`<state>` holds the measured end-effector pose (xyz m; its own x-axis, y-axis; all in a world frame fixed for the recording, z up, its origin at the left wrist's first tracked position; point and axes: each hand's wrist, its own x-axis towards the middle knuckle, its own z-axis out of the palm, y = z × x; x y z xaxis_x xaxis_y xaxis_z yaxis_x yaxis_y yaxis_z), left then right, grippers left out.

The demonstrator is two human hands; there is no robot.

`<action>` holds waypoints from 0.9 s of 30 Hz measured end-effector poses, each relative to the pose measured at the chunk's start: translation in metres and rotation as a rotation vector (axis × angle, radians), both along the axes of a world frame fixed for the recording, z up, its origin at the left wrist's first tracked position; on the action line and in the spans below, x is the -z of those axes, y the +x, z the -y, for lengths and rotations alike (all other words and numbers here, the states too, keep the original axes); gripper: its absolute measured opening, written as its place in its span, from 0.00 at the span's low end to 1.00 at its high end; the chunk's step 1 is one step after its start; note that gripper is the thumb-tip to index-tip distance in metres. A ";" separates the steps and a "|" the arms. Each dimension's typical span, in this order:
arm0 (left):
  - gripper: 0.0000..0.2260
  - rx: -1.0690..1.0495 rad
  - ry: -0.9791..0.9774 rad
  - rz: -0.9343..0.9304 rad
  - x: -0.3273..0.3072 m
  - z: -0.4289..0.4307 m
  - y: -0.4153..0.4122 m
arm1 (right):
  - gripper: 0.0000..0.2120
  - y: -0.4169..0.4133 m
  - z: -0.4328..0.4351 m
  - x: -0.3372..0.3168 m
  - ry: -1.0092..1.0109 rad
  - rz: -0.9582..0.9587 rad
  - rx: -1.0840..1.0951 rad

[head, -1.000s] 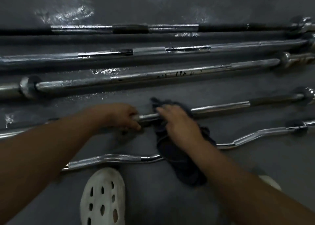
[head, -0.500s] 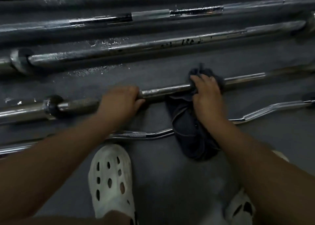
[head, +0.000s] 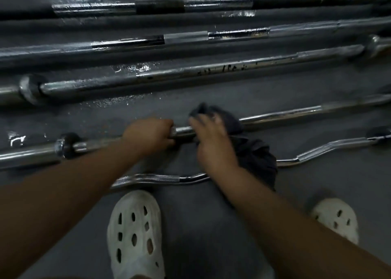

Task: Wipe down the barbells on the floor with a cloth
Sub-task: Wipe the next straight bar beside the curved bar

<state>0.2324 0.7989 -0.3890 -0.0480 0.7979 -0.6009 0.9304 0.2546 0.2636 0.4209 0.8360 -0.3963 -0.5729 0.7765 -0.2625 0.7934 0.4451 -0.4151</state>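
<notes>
Here, you look down at a dark grey floor [head: 211, 225] with several bars lying across it from left to right. Your left hand [head: 148, 133] is closed in a fist round a straight chrome barbell [head: 281, 115], gripping its shaft some way right of a dark collar [head: 63, 146]. Your right hand [head: 211, 140] sits just beside it on the same bar, fingers curled over a dark blue-grey cloth [head: 256, 156] and holding it against the shaft. This hand is blurred, so the exact finger position is unclear. A short bare stretch of shaft shows between the two hands.

The cloth bunches over the bar on the far side of your fingers. The rest trails toward you and drapes over a wavy chrome curl bar [head: 148, 178] that lies nearer to you.

Beyond the bar you hold lie three longer chrome barbells [head: 190, 71], roughly parallel, with shiny wet patches [head: 135, 68] on the floor among them. At the near edge are the white perforated foam clogs [head: 135, 232] you wear, one left of centre and one at the right.
</notes>
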 end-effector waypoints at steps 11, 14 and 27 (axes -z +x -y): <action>0.10 0.001 0.042 -0.001 0.012 0.005 0.002 | 0.29 -0.007 0.004 -0.002 -0.027 -0.010 0.027; 0.11 -0.098 -0.425 0.467 -0.004 -0.030 -0.026 | 0.30 0.000 -0.003 -0.008 -0.113 -0.045 -0.197; 0.21 -0.048 -0.101 0.163 0.000 -0.024 -0.016 | 0.34 0.027 -0.030 -0.002 -0.058 -0.040 -0.115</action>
